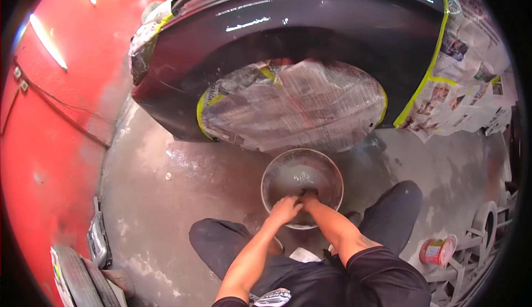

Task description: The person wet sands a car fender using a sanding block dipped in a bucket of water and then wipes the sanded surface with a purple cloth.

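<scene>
A round bucket with greyish water in it stands on the floor between my knees. My left hand is over its near side with the fingers curled in, meeting my right hand. The right one reaches just inside the rim, fingers closed and in shadow. Whatever the two hands grip between them is too dark and small to make out. Beyond the bucket is a dark car fender, its wheel arch covered with newspaper held by yellow-green tape.
More newspaper masks the panel at the right. A red wall runs along the left, with a tire near it. At the lower right, a red tub sits by grey metal framework.
</scene>
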The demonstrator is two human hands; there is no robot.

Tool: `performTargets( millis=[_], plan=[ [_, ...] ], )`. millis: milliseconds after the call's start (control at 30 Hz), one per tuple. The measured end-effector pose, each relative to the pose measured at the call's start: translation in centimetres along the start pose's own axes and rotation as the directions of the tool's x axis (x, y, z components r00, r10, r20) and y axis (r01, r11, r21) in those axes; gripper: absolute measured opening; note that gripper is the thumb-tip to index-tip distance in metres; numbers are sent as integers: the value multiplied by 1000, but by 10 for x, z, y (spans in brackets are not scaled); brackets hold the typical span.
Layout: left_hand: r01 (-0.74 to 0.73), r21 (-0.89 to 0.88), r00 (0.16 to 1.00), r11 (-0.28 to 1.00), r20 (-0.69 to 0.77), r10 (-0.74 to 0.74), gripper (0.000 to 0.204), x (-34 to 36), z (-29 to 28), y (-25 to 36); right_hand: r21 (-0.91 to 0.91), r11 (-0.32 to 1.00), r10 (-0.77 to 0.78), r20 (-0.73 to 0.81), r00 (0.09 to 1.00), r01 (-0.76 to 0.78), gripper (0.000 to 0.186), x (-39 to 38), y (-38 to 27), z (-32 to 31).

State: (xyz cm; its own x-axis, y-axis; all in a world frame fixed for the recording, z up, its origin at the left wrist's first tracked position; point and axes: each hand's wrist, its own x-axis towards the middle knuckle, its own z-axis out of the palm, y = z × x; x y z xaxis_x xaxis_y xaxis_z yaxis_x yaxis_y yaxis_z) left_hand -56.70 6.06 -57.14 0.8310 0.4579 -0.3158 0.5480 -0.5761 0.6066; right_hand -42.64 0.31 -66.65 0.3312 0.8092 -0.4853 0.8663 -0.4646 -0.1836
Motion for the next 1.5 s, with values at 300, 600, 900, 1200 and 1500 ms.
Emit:
performTargets(
  millis=[300, 600, 900, 1200, 1500],
  plan=[
    [17, -28, 991, 999, -129, -21, 38, 38, -24, 35, 638, 753, -272, 74, 959, 164, 45, -39, 79, -61],
    [-43, 59, 601, 997, -796, 73, 46, 56, -68, 33, 134, 793, 31, -983, 180, 594, 46, -198, 108, -397],
    [52, -82, 870, 995, -486, -86, 68, 90, -63, 16, -657, 753, -655, -754, 51, -38, 58, -70, -7, -540],
    [226, -194, 887, 955, -364, -284, 42, 95, -70, 23, -797, 600, -734, -581, 353, -65, 69, -146, 101, -564],
    [255, -257, 890, 932, -314, -330, 32, 111, -65, 0, -899, 435, -862, -399, 312, 52, 62, -40, -87, -584]
  ],
)
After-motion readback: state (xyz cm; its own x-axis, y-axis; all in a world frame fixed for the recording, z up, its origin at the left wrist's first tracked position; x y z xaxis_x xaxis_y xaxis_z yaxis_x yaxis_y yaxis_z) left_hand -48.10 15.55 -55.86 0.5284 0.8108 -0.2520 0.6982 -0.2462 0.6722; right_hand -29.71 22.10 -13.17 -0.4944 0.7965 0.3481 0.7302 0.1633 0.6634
